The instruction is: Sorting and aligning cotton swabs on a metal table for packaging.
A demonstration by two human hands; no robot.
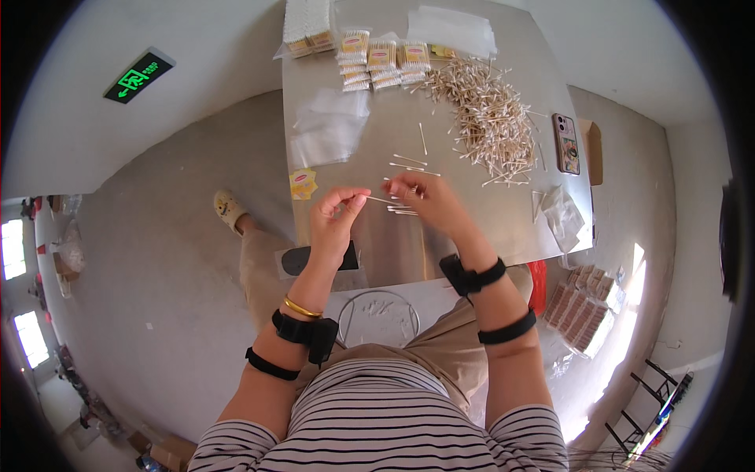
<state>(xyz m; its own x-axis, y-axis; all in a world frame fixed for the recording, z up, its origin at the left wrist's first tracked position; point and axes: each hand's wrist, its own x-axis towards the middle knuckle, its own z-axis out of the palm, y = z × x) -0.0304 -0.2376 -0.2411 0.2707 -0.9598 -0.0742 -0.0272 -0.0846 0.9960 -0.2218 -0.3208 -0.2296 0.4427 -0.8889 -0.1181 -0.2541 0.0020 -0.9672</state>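
Note:
My left hand (336, 216) pinches a cotton swab (381, 199) between thumb and forefinger, above the near part of the metal table. Close beside it, my right hand (425, 200) is closed with its fingers curled; what they hold, if anything, is hidden. Several cotton swabs (403, 210) show just under the right hand, held or lying on the table, I cannot tell which. A few loose swabs (410, 162) lie a little beyond both hands. Farther right spreads a large heap of cotton swabs (491, 118).
Stacked swab packs (382, 57) stand at the far edge of the table (393, 118). Clear plastic bags (330, 126) and yellow cards (303, 184) lie at left. A phone (566, 144) and a crumpled bag (562, 216) sit at right; a stool (381, 315) is below.

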